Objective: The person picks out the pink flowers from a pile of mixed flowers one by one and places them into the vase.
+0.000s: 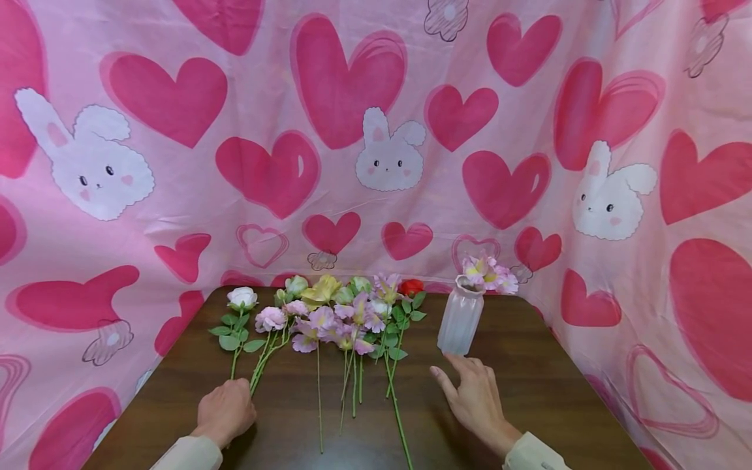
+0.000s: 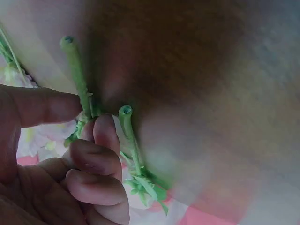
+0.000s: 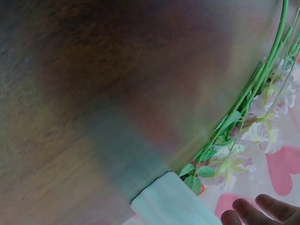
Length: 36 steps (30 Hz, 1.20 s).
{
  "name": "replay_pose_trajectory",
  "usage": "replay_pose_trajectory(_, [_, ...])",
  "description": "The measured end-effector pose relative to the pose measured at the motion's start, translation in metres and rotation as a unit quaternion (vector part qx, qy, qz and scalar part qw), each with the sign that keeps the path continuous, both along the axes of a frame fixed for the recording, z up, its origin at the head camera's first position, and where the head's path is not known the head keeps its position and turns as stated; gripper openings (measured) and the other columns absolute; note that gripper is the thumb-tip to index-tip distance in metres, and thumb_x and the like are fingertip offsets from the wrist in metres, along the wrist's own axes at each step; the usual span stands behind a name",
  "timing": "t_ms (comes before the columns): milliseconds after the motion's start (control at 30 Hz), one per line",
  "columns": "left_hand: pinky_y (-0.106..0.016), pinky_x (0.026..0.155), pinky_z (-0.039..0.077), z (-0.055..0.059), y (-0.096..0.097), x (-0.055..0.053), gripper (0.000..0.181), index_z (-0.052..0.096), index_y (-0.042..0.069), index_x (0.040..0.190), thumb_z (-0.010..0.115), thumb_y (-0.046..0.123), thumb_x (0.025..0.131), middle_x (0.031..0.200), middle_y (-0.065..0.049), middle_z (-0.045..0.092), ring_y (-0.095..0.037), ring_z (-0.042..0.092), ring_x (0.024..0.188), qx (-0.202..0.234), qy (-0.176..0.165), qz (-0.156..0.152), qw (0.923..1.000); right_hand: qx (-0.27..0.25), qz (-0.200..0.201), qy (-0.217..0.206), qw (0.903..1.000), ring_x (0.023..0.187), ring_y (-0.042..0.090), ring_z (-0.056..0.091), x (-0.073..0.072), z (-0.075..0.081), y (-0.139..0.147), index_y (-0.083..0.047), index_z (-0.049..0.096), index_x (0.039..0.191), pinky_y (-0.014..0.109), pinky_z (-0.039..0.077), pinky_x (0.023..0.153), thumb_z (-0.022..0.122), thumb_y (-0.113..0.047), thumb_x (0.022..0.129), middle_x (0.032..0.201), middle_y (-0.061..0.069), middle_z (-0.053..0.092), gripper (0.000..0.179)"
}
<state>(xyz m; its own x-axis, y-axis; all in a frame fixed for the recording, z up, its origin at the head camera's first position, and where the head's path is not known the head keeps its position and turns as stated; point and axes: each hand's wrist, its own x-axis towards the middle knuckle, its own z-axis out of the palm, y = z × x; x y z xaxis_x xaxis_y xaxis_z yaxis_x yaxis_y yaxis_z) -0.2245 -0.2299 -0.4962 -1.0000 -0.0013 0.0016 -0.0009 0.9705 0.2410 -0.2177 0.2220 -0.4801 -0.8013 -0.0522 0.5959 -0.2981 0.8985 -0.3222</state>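
Note:
My left hand point(image 1: 226, 412) is low at the left, over the lower ends of the flower stems. In the left wrist view its thumb and index finger pinch a green flower stem point(image 2: 76, 70), with pale pink petals beyond it. A second cut stem point(image 2: 126, 122) with leaves runs beside the curled fingers. Near them in the head view lie a white rose point(image 1: 242, 298) and pink flowers point(image 1: 271, 319). My right hand point(image 1: 477, 398) holds nothing, fingers extended, fingertips just before the base of a ribbed pale vase point(image 1: 461, 320). Lilac-pink blooms point(image 1: 490, 274) stand in the vase.
Lilac flowers point(image 1: 352, 320), a yellow flower point(image 1: 322, 289) and a red rose point(image 1: 412, 287) lie mid-table, stems toward me. The dark wooden table point(image 1: 517, 352) is bordered by a pink curtain point(image 1: 264, 91) with hearts and rabbits.

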Motion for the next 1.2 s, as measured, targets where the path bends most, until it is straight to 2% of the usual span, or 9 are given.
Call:
replay_pose_trajectory(167, [-0.05,0.062,0.051,0.001,-0.001,-0.002,0.017,0.056,0.008,0.072,0.069,0.006,0.082,0.068,-0.005,0.059,-0.024,0.06,0.066,0.026,-0.025,0.009,0.9993,-0.001,-0.001,-0.007,1.0,0.106,0.034,0.066,0.0,0.0,0.0,-0.006,0.074,0.12,0.055,0.045,0.089,0.076,-0.041,0.093,0.118,0.011,0.074,0.044])
replay_pose_trajectory(367, [-0.048,0.062,0.051,0.003,-0.006,-0.003,0.02,0.057,0.006,0.077,0.076,0.007,0.083,0.072,-0.005,0.06,-0.025,0.062,0.068,0.063,-0.047,0.013,0.9968,-0.001,0.002,-0.005,1.0,0.107,0.035,0.066,0.0,0.0,0.0,-0.005,0.074,0.119,0.055,0.045,0.089,0.076,-0.04,0.093,0.117,0.012,0.074,0.043])
replay_pose_trajectory(633, [-0.045,0.061,0.048,0.01,-0.01,-0.003,0.016,0.056,0.004,0.077,0.066,0.004,0.091,0.073,-0.008,0.057,-0.025,0.057,0.067,0.114,-0.058,0.029,0.9914,0.0,0.004,0.006,1.0,0.106,0.034,0.066,0.0,-0.001,-0.001,-0.005,0.074,0.118,0.054,0.046,0.087,0.078,-0.038,0.092,0.116,0.012,0.074,0.042])
replay_pose_trajectory(733, [-0.044,0.061,0.048,0.01,-0.009,-0.004,0.022,0.057,0.006,0.071,0.064,0.005,0.091,0.069,-0.007,0.056,-0.025,0.055,0.065,0.125,-0.043,0.038,0.9905,0.0,0.006,0.009,0.9999,0.105,0.034,0.066,0.0,-0.002,-0.001,-0.005,0.074,0.117,0.054,0.046,0.087,0.078,-0.037,0.092,0.115,0.012,0.074,0.041])
replay_pose_trajectory(867, [-0.044,0.06,0.047,0.008,-0.005,-0.004,0.032,0.053,0.01,0.062,0.065,0.007,0.092,0.062,-0.005,0.052,-0.024,0.054,0.062,0.133,-0.004,0.037,0.9905,0.001,0.007,0.013,0.9999,0.105,0.034,0.067,0.0,-0.003,-0.001,-0.005,0.075,0.117,0.055,0.046,0.087,0.079,-0.036,0.091,0.115,0.012,0.075,0.04])
replay_pose_trajectory(967, [-0.045,0.06,0.047,0.007,-0.003,-0.003,0.034,0.052,0.011,0.062,0.066,0.009,0.094,0.061,-0.003,0.05,-0.023,0.054,0.061,0.137,0.021,0.035,0.9897,0.001,0.008,0.016,0.9998,0.105,0.034,0.067,0.001,-0.004,0.0,-0.005,0.075,0.117,0.055,0.046,0.087,0.078,-0.036,0.091,0.115,0.011,0.075,0.04])
replay_pose_trajectory(1200, [-0.047,0.064,0.048,0.01,0.003,-0.003,0.029,0.056,0.011,0.069,0.066,0.011,0.096,0.064,-0.001,0.054,-0.024,0.058,0.064,0.152,0.05,0.044,0.9862,0.002,0.004,0.019,0.9998,0.104,0.034,0.067,0.001,-0.006,0.001,-0.005,0.075,0.116,0.055,0.047,0.086,0.079,-0.036,0.091,0.113,0.011,0.075,0.04])
